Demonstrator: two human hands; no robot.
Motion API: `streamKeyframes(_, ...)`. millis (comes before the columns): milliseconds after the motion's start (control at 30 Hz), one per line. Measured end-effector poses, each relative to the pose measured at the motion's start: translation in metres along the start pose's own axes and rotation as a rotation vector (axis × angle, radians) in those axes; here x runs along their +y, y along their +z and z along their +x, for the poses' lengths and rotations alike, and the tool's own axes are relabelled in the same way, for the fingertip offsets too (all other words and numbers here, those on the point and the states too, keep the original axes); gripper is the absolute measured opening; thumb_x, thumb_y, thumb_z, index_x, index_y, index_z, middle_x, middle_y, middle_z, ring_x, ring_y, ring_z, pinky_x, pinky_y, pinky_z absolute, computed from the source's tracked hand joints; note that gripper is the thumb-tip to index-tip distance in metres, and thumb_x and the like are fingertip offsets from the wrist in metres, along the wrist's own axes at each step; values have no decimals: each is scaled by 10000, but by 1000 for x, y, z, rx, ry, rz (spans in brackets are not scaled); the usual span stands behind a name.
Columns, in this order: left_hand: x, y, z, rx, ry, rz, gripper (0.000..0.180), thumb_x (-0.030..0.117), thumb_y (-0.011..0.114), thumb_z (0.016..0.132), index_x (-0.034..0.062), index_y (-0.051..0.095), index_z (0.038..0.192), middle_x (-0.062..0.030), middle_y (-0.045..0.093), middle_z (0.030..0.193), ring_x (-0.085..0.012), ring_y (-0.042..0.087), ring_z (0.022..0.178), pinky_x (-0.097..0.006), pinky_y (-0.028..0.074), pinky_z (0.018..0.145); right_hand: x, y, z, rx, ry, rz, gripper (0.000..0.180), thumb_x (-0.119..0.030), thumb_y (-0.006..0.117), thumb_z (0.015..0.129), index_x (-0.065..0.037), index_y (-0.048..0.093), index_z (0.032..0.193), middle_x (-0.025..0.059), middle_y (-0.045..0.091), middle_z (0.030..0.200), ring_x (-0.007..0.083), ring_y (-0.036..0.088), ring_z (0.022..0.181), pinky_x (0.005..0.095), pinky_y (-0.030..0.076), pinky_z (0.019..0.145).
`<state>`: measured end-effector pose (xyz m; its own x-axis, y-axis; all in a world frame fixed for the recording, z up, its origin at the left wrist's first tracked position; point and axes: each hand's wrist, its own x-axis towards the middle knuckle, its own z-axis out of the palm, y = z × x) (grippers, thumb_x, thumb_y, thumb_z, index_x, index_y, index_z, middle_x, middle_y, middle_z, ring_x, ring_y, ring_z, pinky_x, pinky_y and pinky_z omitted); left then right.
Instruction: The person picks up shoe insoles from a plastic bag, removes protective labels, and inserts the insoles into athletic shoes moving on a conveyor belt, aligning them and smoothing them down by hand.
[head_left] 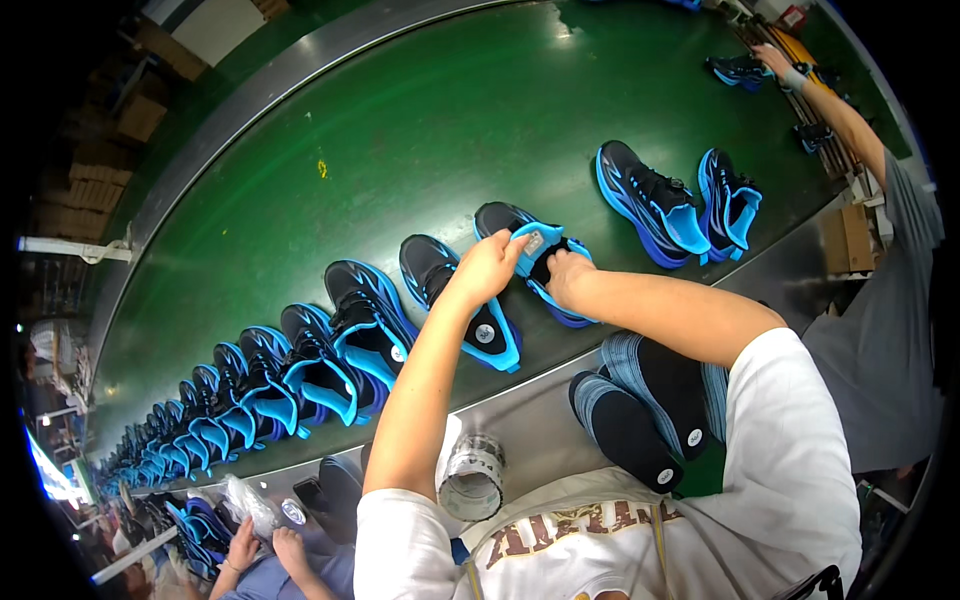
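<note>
At the near edge of the green conveyor belt (420, 130), a black and blue shoe (530, 262) lies with its opening turned toward the person. The left hand (487, 266) has its grip pinched on the shoe's blue tongue (532, 240), pulling it up. The right hand (568, 275) reaches into the shoe's opening; its fingers are hidden inside, so I cannot tell whether its grip is closed or loose. Just left of this shoe lies a second black and blue shoe (455, 300), partly under the left forearm, and beyond it a long row of shoes (270, 375) runs along the near edge toward the left. A pair of shoes (680, 205) sits apart to the right. Black insoles (640, 415) are stacked by the person's chest, beside a tape roll (472, 478). Another person's hand (775, 60) reaches at the belt's far right corner.
</note>
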<state>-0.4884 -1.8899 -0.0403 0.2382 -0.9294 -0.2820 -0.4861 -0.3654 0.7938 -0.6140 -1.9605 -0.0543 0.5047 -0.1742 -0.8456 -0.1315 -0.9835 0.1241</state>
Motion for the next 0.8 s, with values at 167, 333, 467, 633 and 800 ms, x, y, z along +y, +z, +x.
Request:
streamKeyframes(167,1,-1,-1,-32,-14,-115,374,326,468,878,-9,471,713,-65,423,580,-134,409,587,-313,369,541,5,-8,-11,-62,-32,-104,355,-184,547,777,-98,573,1121,129,418,1236,287,404,1121,335,369,894)
streamKeyframes(333,7,3,-1,39,-36,-160,389,359,487,852,-16,488,748,-72,441,581,-142,424,586,-316,373,546,-2,3,9,39,-22,-120,287,-178,558,761,-114,617,1035,118,512,1162,241,483,1056,301,408,848)
streamKeyframes(467,31,17,-5,192,-141,-73,446,370,489,820,-33,536,1005,-231,594,893,-379,562,866,-417,434,742,15,-6,-11,158,-109,8,355,-110,581,706,-57,582,1058,134,531,1133,248,505,1033,325,416,851)
streamKeyframes(633,25,63,-4,627,110,-45,405,306,484,843,-40,483,1053,-251,568,909,-398,553,827,-425,443,705,27,-4,7,277,-173,690,370,-177,523,762,-16,532,1095,227,430,1220,343,448,1093,392,366,921)
streamKeyframes(800,7,78,-2,600,292,-40,330,174,532,825,-46,453,1059,-238,559,887,-404,540,818,-417,440,699,17,-16,16,366,-170,376,379,-233,458,805,-27,502,1120,194,439,1232,308,416,1135,360,294,982)
